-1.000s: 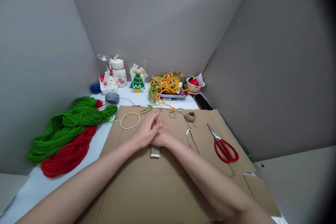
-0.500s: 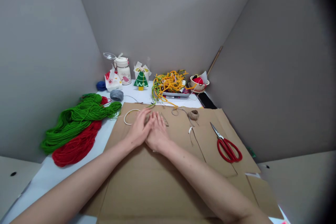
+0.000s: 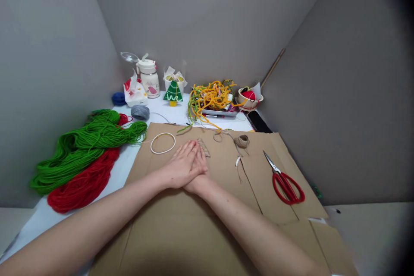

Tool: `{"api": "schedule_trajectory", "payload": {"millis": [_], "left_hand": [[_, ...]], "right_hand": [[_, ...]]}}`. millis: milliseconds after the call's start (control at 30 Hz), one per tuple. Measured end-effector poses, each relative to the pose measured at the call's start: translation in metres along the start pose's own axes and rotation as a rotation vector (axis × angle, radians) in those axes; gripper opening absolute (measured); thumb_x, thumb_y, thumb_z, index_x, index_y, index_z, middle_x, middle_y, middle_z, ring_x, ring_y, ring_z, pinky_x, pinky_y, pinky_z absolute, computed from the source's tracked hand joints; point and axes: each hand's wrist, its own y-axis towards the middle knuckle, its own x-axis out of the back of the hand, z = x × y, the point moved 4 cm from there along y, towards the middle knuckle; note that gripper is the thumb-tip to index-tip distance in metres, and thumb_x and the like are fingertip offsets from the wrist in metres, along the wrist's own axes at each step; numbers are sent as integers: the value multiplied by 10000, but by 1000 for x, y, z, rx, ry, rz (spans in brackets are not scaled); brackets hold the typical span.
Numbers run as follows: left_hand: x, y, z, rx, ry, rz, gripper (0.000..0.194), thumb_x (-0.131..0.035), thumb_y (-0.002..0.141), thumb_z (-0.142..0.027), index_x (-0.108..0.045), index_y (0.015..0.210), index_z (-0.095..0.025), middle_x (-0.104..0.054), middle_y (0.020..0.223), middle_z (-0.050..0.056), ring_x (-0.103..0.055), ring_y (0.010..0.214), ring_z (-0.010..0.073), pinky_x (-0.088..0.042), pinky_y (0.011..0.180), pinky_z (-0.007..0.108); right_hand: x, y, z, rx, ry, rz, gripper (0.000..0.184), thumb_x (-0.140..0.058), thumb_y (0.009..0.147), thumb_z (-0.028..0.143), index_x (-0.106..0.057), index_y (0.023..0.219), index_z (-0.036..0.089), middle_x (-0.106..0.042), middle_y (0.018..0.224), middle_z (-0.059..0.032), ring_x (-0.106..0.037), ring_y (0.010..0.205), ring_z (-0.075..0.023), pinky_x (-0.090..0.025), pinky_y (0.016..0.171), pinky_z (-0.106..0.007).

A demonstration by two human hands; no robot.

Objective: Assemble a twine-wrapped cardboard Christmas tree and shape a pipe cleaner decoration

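Observation:
My left hand (image 3: pixel 181 163) lies flat across the back of my right hand (image 3: pixel 201 164), its fingers stretched out. Beneath them, the right hand is palm down with its fingers extended, pressing on a twine-wrapped piece (image 3: pixel 205 150). Only a slanted edge of that piece shows beyond the fingertips; the rest is covered. A large cardboard sheet (image 3: pixel 181 233) lies under both hands. Just left of the fingers is a thin white ring (image 3: pixel 163 143), lying flat. To the right sits a small ball of brown twine (image 3: pixel 242 141) with loose ends.
Red-handled scissors (image 3: pixel 284 181) lie on the cardboard's right. Green yarn (image 3: pixel 80 146) and red yarn (image 3: pixel 87 181) are heaped at left. Along the back stand a white bottle (image 3: pixel 149 82), a felt tree (image 3: pixel 173 92), a tray of orange yarn (image 3: pixel 223 113) and a bowl (image 3: pixel 250 102).
My left hand has slid right, from beside my right hand to on top of it. The white ring, partly covered before, is now fully visible. The camera view has shifted slightly.

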Motion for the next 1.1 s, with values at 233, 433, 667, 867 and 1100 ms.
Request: {"api": "schedule_trajectory", "payload": {"millis": [233,433,667,867,1100], "left_hand": [[29,4,-5,85,-241,-151,715,-263,856,-572,-313,1381,-89,-310,1449,152,-253,1347,239,-175,1104,417],[58,-10,10,161,-284,-493,659,-292,866,-554,-291,1394,-159,-308,1461,105,-268,1342,223,-194,1102,404],[21,7,-1,-14,-32,-306,755,-332,844,-563,-209,1418,-88,-206,1488,159,-132,1381,233,-85,1123,429],[10,15,0,-61,53,-55,775,-307,834,-590,-144,1439,-134,-142,1504,130,-136,1380,243,-118,1111,434],[2,18,8,-37,96,-79,773,-280,837,-597,-178,1433,-114,-167,1498,134,-87,1385,253,-46,1114,441]], "right_hand": [[41,-7,2,104,-47,81,862,-519,762,457,-128,1447,109,-39,1516,-117,15,1385,-302,8,1117,-462],[108,-9,-14,19,59,-148,784,-289,853,564,-106,1444,83,-81,1513,-110,9,1395,-222,7,1117,-421],[56,2,-10,9,-175,-83,767,-384,827,402,-120,1428,6,-48,1507,-163,16,1390,-253,-1,1120,-398],[32,11,-18,-74,-231,-36,665,-327,865,364,-158,1437,68,-67,1512,-135,0,1392,-245,-7,1117,-415],[27,14,-21,-81,-216,-30,673,-340,865,413,-150,1446,133,-69,1517,-112,-14,1390,-257,-22,1113,-424]]}}
